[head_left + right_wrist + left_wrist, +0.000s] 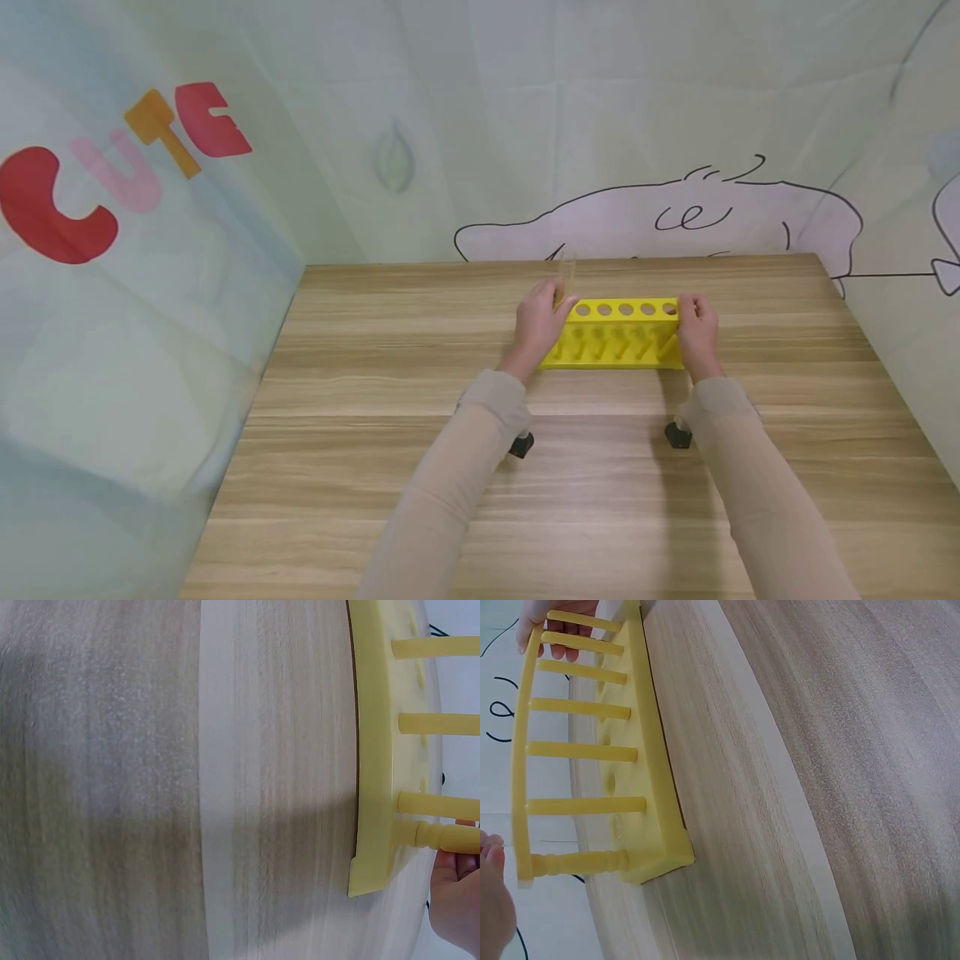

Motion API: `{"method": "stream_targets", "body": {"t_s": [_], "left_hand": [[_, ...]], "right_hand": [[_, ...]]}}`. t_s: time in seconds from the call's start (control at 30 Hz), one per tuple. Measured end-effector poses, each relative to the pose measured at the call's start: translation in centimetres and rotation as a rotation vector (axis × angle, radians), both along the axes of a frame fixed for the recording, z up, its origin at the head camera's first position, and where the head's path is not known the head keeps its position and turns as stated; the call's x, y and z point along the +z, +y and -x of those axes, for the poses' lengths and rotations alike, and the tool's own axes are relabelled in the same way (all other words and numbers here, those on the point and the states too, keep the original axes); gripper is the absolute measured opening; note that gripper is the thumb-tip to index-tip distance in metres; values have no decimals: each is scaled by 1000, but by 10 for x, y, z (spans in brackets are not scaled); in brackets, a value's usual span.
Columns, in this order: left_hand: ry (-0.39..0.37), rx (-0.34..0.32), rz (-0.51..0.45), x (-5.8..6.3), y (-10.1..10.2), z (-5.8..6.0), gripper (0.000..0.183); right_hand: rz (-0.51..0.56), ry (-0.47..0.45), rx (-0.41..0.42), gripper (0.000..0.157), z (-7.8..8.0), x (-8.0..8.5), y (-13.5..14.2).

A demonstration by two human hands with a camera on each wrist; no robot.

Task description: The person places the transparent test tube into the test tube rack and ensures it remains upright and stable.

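A yellow test tube rack (617,364) stands on the wooden table, a row of round holes along its top and slanting pegs below. My left hand (536,323) is at the rack's left end and pinches a clear test tube (567,265), which rises upright above the fingers. The tube's lower part is hidden by the hand. At the opposite end, my right hand (697,327) grips the rack by its end post. From the right wrist view, fingers of the right hand (456,900) curl behind that ridged yellow post (450,838).
The wooden tabletop (360,375) reaches to a fabric backdrop (480,150) with cartoon drawings and coloured letters. Small black devices (521,445) hang under both sleeve cuffs, close over the table.
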State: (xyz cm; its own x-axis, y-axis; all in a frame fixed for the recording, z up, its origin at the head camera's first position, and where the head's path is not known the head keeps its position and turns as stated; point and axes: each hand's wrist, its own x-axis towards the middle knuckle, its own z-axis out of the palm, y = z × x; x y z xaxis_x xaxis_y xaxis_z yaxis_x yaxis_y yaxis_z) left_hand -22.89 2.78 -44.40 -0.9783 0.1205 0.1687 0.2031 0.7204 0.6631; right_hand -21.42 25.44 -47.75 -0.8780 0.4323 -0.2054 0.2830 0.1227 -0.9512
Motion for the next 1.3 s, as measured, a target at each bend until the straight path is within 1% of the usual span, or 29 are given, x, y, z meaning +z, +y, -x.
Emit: {"method": "stream_targets", "body": {"t_s": [0.3, 0.53, 0.67, 0.93, 1.07, 1.3], "left_hand": [[16, 5, 14, -1, 0, -1, 23], [34, -1, 16, -3, -1, -1, 24], [27, 6, 24, -4, 0, 0, 24], [-26, 30, 34, -3, 2, 0, 25], [-29, 36, 20, -3, 2, -1, 25], [-25, 39, 17, -1, 2, -2, 28]], "right_hand": [[24, 9, -2, 17, -1, 2, -1], [14, 9, 1, 18, 0, 0, 0], [11, 10, 0, 18, 0, 0, 0], [6, 17, -6, 17, 0, 1, 0], [16, 19, -7, 18, 0, 1, 0], [0, 8, 0, 19, 1, 1, 0]]}}
